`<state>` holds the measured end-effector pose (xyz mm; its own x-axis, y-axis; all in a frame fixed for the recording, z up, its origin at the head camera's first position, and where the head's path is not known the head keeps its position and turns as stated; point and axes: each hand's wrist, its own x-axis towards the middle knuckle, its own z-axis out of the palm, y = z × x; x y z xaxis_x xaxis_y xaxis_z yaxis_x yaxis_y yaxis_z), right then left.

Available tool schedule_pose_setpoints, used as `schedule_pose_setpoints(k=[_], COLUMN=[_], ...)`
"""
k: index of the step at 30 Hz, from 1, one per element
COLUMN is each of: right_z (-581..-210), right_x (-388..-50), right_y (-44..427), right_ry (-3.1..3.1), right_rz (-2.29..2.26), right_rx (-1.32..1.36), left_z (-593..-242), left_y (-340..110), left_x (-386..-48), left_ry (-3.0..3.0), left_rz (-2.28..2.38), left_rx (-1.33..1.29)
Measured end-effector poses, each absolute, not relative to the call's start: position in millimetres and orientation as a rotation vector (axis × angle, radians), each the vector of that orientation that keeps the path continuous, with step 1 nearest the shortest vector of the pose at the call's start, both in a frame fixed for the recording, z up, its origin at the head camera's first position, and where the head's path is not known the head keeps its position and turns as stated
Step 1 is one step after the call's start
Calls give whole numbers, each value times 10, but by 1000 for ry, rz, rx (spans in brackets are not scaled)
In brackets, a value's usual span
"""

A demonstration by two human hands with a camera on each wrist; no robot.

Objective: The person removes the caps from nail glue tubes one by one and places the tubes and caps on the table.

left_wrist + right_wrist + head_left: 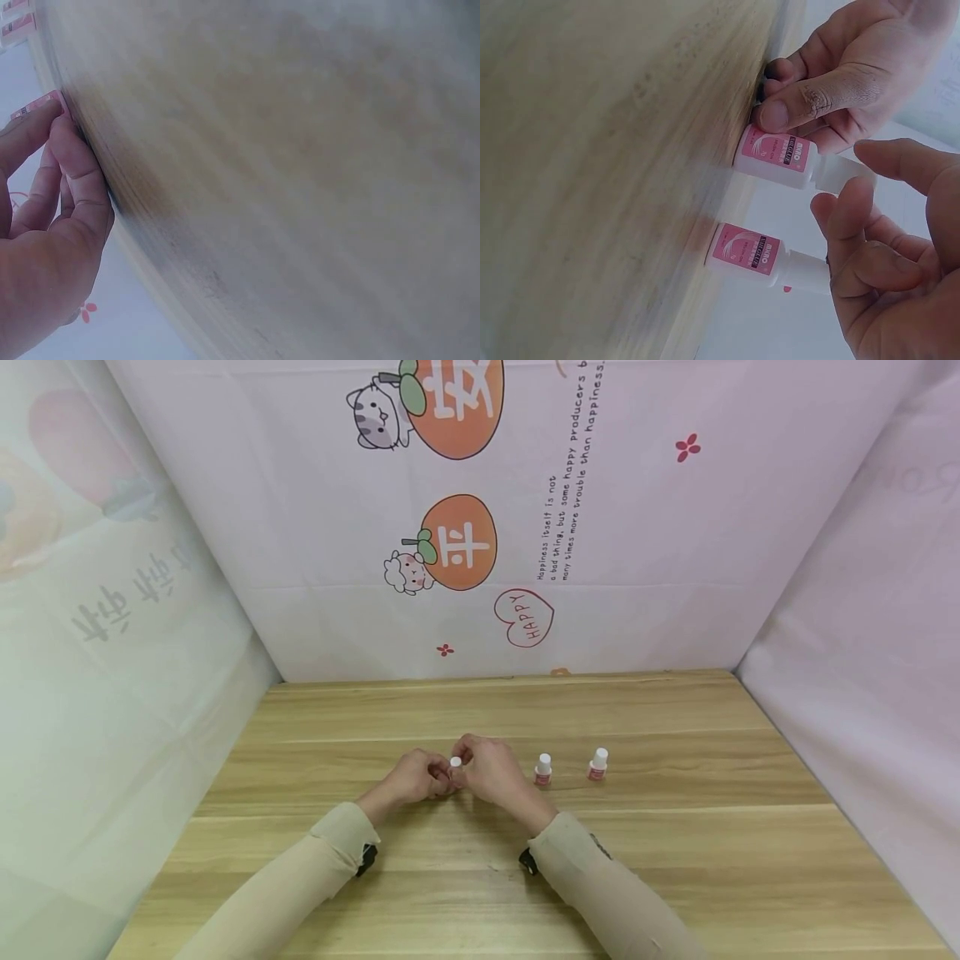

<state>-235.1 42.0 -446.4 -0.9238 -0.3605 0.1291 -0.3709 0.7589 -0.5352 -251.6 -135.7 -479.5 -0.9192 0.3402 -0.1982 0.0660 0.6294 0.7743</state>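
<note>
A small white glue bottle point(776, 156) with a pink label stands on the wooden table between my hands. In the head view only its white cap point(455, 762) shows clearly. My left hand point(418, 775) pinches the lower part of this bottle, its thumb against the label. From the other side, my right hand point(491, 770) has curled fingertips around the cap. A second glue bottle point(744, 250) stands beside the held one in the right wrist view, its cap end partly behind the right hand. Part of the pink label point(43, 103) shows past the left fingers.
To the right of my hands, two more views of upright bottles appear: a nearer glue bottle point(543, 770) and a farther glue bottle point(597, 764). The wooden table point(450, 893) ends at a printed white cloth wall point(622, 635). Cloth also hangs on both sides.
</note>
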Motion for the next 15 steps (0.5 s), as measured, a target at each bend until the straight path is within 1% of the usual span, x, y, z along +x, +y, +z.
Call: schedule_pose_setpoints(k=[15], right_z=[-4440], right_x=[-2341], right_y=[417], right_ry=[-2931], right_rz=[899], right_rx=[608], left_z=[-4793], left_y=[-1361], left_x=[-2518], left_ry=[2543], left_rz=[1180], left_rx=[334])
